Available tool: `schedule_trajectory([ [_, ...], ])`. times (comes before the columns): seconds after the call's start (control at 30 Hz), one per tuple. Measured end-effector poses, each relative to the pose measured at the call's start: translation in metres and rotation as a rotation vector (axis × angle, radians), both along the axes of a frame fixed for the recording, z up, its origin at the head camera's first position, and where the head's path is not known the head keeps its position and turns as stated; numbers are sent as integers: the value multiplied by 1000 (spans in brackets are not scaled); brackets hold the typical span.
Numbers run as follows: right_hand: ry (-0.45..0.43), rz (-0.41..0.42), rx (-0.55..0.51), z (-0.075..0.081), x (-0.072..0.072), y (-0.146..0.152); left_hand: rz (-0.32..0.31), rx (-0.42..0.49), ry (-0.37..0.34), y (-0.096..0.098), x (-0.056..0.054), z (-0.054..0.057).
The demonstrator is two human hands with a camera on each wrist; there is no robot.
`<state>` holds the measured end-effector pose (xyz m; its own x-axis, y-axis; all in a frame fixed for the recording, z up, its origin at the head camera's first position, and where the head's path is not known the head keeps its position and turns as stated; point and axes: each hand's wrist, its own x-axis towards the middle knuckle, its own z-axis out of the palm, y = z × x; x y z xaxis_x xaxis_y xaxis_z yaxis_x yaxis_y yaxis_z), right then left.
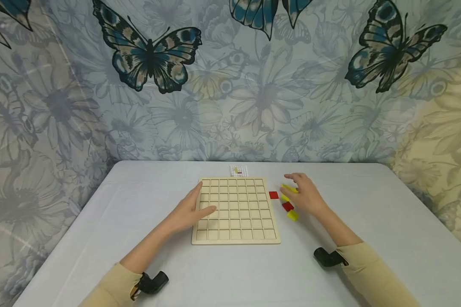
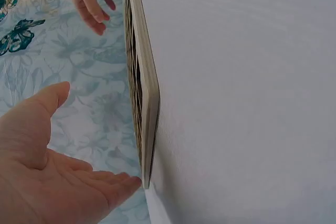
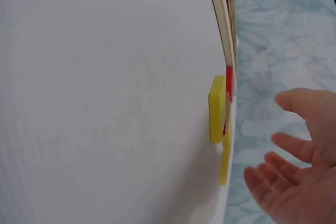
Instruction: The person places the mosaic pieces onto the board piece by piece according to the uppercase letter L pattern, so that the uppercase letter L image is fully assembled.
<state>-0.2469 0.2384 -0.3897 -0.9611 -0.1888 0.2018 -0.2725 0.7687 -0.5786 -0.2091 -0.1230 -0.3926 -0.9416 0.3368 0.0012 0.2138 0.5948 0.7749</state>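
A square wooden grid board (image 1: 236, 213) lies flat on the white table. My left hand (image 1: 186, 213) is at the board's left side, its fingers along the edge and the thumb over the grid; it grips nothing. To the right of the board, my right hand (image 1: 305, 194) hovers with loosely bent fingers over a small group of tiles and holds nothing. Under and beside it are a yellow tile (image 1: 292, 215), a red tile (image 1: 288, 206) and more yellow pieces partly hidden by the fingers. Another red tile (image 1: 273, 195) lies by the board's right edge. The right wrist view shows a yellow tile (image 3: 216, 109) below the hand.
Behind the board lies a small printed grid card (image 1: 238, 171) with coloured squares on it. The white table (image 1: 157, 179) reaches back to a wall covering (image 1: 253, 106) printed with butterflies and flowers. A black wrist camera is on each sleeve.
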Motion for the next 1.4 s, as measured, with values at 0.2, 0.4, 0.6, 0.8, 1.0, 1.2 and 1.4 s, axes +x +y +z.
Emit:
schedule_trajectory([
  [0.2, -42, -19, 23, -3, -2, 10, -41, -9, -64, -4, 6, -2],
  [0.4, -71, -1, 56, -3, -2, 14, -104, -46, -104, -5, 9, -3],
  [0.6, -149, -25, 76, -2, -2, 12, -149, -104, -117, -6, 12, -4],
  [0.8, -182, -42, 88, -5, -5, 9, -177, -145, -140, -7, 13, -7],
  [1.0, -187, -30, 85, -5, -7, 5, -195, -190, -140, -9, 14, -8],
  [1.2, -192, -23, 87, -4, -7, 5, -219, -207, -121, -11, 14, -10],
  [1.4, -205, -33, 83, -2, -7, 8, -242, -221, -106, -11, 14, -11],
])
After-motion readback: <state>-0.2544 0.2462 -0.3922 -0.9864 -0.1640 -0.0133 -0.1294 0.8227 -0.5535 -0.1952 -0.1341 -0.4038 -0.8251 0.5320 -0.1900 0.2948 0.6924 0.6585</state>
